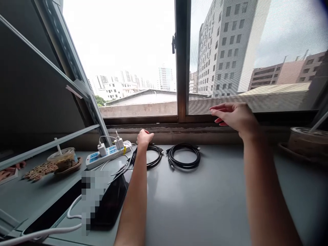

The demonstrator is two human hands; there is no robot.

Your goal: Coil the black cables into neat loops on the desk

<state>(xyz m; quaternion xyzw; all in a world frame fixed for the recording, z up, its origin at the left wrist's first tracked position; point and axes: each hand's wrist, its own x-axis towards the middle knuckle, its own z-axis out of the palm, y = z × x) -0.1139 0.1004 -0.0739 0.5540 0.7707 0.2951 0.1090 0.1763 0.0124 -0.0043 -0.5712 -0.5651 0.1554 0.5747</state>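
Note:
My left hand [145, 136] reaches to the far side of a coiled black cable [155, 164]. Its fingers are curled away from me, and whatever they may hold is hidden. The wrist and forearm cover the left part of that coil. Beside it on the right lies a second coiled black cable [184, 166], with its plug ends poking out of the loop. My right hand [234, 116] is raised in front of the window screen, above the back of the grey tabletop [189, 205]. It holds nothing, its fingers loosely bent and apart.
On the left stand a white power strip [93, 159] with plugged-in chargers, a dark tablet-like slab [110, 208], a lidded cup [63, 160] and a metal frame [83, 90]. White cables cross there. Another cup [304, 140] sits far right. The window sill [205, 134] bounds the back.

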